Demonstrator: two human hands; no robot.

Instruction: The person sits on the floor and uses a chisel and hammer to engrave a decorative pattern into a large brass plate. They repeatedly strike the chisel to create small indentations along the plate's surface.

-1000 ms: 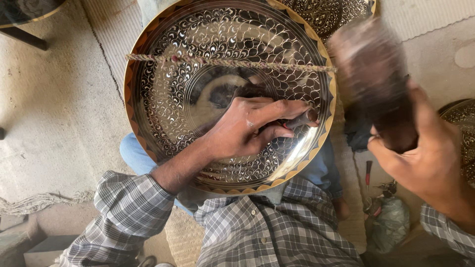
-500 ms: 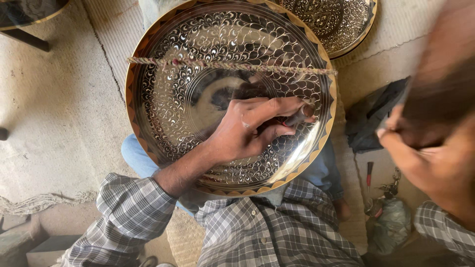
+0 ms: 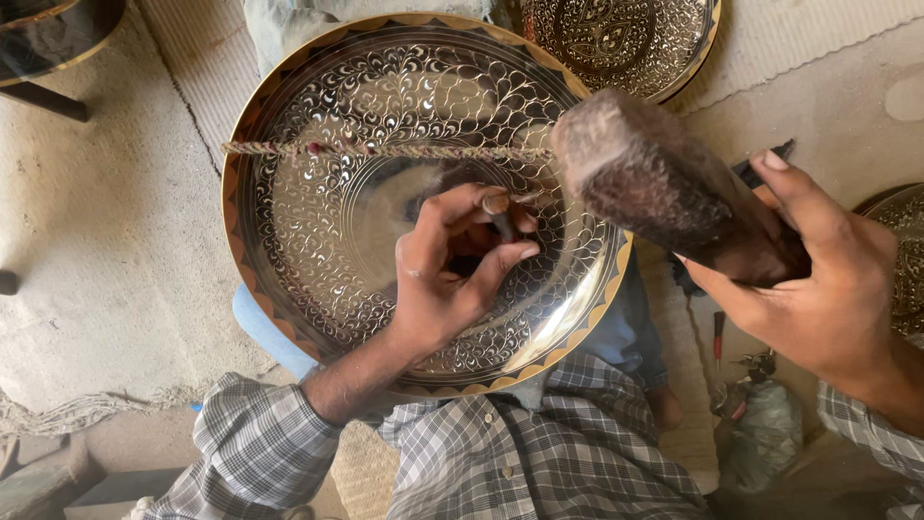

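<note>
A large round engraved metal tray with a golden rim rests on my lap, with a twisted cord stretched across it. My left hand rests on the tray's surface and pinches a thin metal chisel upright against the engraving. My right hand grips a thick dark wooden mallet, whose head hangs just above and to the right of the chisel top.
A second engraved tray lies at the top right, another tray's edge at the far right. A dark round table stands top left. Small tools and a cloth bundle lie on the floor at the right. A woven mat covers the ground.
My right hand has swung the mallet down from the right edge toward the chisel. My left hand's fingers have curled from flat to pinching the chisel upright.
</note>
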